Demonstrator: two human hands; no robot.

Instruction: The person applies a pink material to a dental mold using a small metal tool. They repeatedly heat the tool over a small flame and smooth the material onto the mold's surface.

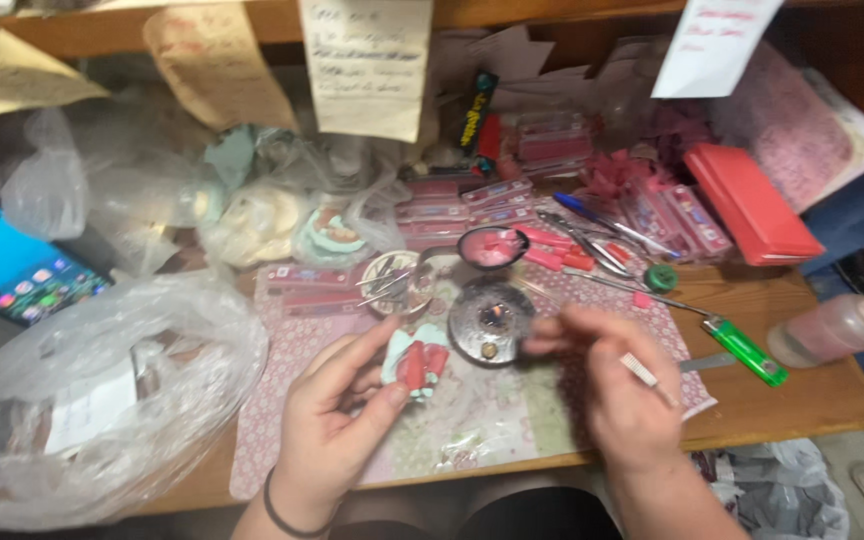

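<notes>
Centrally: dental cast (418, 365), pale green base with red wax, pinched between thumb and fingers of left hand (337, 420), held just above patterned mat (282, 390) on wooden tabletop (802, 395). Right hand (617, 385) beside it, blurred, closed around thin metal instrument (647, 378) with ribbed handle. Just beyond the cast: small round dark burner (490, 320), tiny flame at centre; past that, small dark bowl (492, 247) of pink wax pieces and round dish (392, 283) holding metal tools. Right of burner: green lighter (747, 352), clear plastic bottle (832, 330) with pinkish contents lying on its side, red flat box (752, 205). Left: large crumpled clear plastic bag (92, 400), phone (7, 265) with lit screen. Behind: further bagged casts (282, 225), paper notes (367, 65) hanging from shelf edge.
</notes>
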